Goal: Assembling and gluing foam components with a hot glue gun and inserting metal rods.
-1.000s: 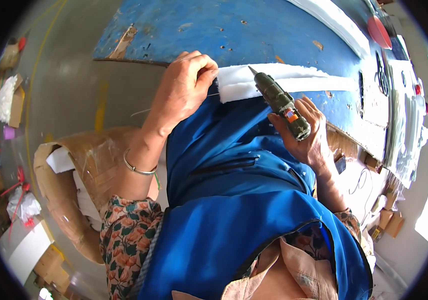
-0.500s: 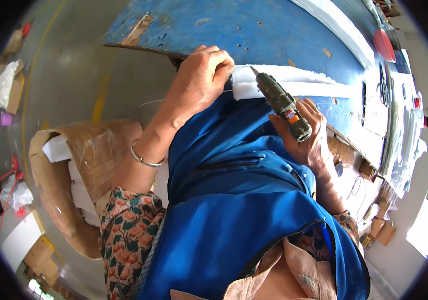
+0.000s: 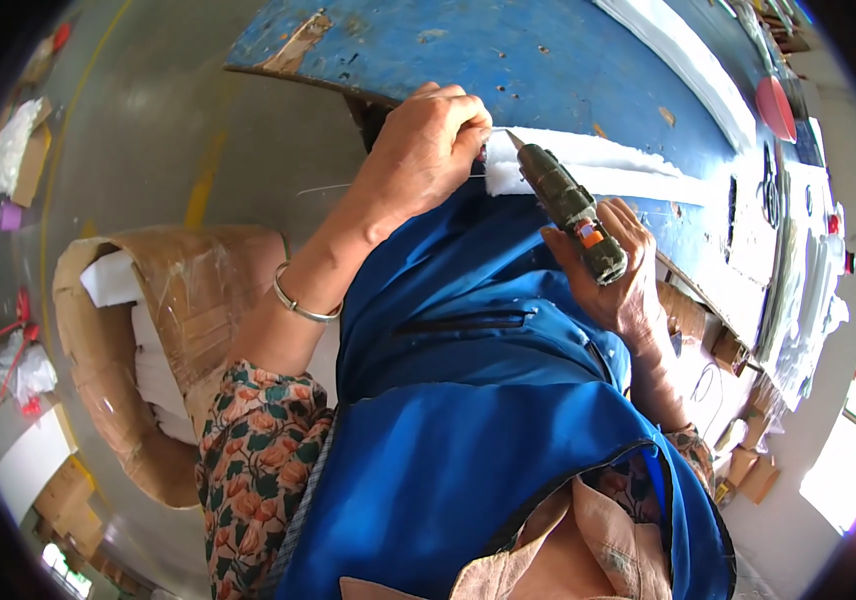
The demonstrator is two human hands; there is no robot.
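My left hand is closed on the near end of a long white foam strip that lies along the front edge of a worn blue workbench. A thin wire sticks out beside that hand. My right hand grips a dark green glue gun with an orange tab on its body. Its nozzle points at the strip's end, right beside my left fingers. A blue apron covers my front, and a metal bangle rings my left wrist.
An open cardboard box with white foam pieces stands on the floor at my left. Bags and small boxes line the floor's far left edge. More white strips, a red round object and scissors lie further along the bench at the right.
The view has shifted, so bench and hands now sit more to the right. My left hand stays clamped on the strip's end, and the glue gun's nozzle has closed in beside it.
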